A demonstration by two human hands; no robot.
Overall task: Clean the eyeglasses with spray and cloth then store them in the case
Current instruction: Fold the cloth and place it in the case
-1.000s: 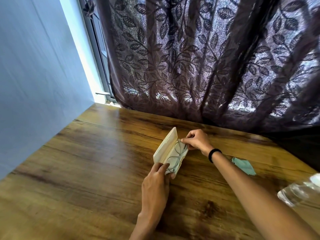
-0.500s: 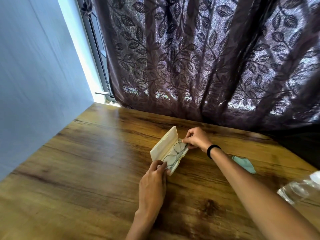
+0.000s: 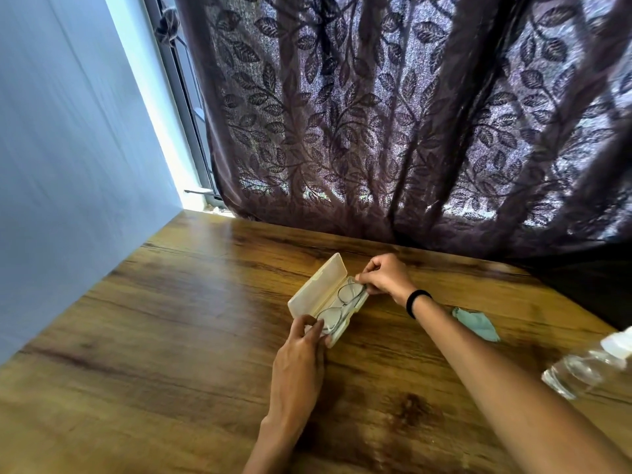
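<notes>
Head view shows the glasses (image 3: 343,304) lying inside the open case (image 3: 316,294), which sits on the wooden table (image 3: 171,336). This looks like the last step, putting the glasses away. The left hand (image 3: 301,357) holds the near end of the case, with its fingers (image 3: 316,328) curled over the edge and touching that end of the glasses. The right hand (image 3: 386,277) is pinched closed at the far end of the case, on the glasses or the rim of the case; I cannot tell which. The lid stands up, tilted away to the left. Next, I think the glasses need to sit flat in the bottom part, then both hands must move their fingers out and fold the lid down until it shuts. Fingers or a bit of the frame sticking up could stop the lid. The blue cloth (image 3: 477,325) lies on the table to the right, apart from the case. A clear bottle (image 3: 588,366) lies at the right edge. A dark curtain (image 3: 410,114) hangs behind the table. Nothing else is near the case.
</notes>
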